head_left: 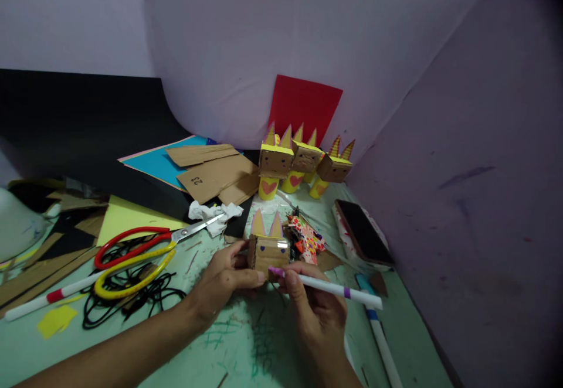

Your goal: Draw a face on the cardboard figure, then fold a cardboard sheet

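Note:
My left hand [224,276] grips a small cardboard box head [271,252] by its left side, thumb along the lower front. Two pointed paper ears [266,224] stand on top of the box, and two dark eyes are drawn on its front. Between the fingers of my right hand [314,303] is a white felt-tip marker [338,289] with a purple band. Its purple tip is at the lower front of the box; whether it touches the cardboard I cannot tell.
Several finished cardboard-headed figures [275,162] stand at the back before a red sheet [303,104]. To the left lie scissors [176,235], black cord [132,300], a red-banded marker [53,297] and cardboard pieces [220,174]. A phone [364,232] and a blue marker [380,335] lie right.

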The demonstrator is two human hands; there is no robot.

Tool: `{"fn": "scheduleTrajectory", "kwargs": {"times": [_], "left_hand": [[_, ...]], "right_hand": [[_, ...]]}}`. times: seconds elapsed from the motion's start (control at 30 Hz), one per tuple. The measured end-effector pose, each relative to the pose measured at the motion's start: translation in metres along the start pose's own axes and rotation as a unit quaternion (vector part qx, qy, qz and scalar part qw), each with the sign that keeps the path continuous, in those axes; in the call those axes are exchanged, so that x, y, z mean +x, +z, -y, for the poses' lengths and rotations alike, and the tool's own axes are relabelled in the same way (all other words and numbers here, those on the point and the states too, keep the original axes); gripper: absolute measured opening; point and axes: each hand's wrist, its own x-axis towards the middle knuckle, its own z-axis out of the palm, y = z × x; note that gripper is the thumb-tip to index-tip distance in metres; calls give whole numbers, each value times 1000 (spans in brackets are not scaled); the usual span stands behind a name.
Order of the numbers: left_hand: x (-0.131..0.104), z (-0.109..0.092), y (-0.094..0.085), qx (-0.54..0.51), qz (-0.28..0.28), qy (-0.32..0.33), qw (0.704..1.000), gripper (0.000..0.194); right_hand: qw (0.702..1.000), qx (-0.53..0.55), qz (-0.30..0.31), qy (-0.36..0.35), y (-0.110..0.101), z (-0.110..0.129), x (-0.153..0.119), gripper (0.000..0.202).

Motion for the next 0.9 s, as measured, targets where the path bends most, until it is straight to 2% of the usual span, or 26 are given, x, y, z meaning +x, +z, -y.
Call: {"fn": "scheduleTrajectory", "kwargs": {"times": [0.4, 0.6, 0.73, 0.9], "left_hand": [[-2, -2, 3, 1, -15, -10, 1000, 68], [-1, 0, 1, 4, -12, -5, 1000, 67], [0, 1, 1, -3, -9, -4, 1000, 65], [-2, 0, 2, -10, -5, 5, 1000, 63]], "right_hand": [[997, -63, 26, -42, -8, -4, 5, 19], [1000, -27, 7, -7, -3, 1, 5, 26], [1000, -15, -5, -1, -2, 2, 5, 24], [1000, -28, 8, -7, -3, -2, 3, 21]]}}
